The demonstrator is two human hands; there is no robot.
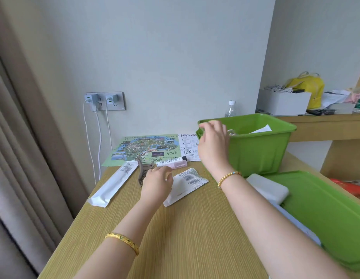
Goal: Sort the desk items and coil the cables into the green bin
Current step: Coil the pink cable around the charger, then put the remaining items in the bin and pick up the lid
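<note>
The green bin (255, 150) stands at the back right of the wooden desk (175, 238), with white paper and a white cable loop (231, 132) inside. My right hand (213, 141) hovers at the bin's left rim, back toward me, fingers loosely curled and apart; I cannot see it gripping anything. My left hand (157, 183) is low over the desk, fingers spread, touching a brown hair claw clip (141, 171) and partly covering a white printed sachet (188, 183). A pink tube (172, 164) and a long white packet (112, 186) lie close by.
The bin's green lid (328, 212) lies at the right with a white block (267, 188) at its edge. A map (146, 148) and a written sheet (188, 147) lie at the back. Chargers (104, 100) with white cables (98, 137) hang from the wall socket. A water bottle (231, 108) stands behind the bin.
</note>
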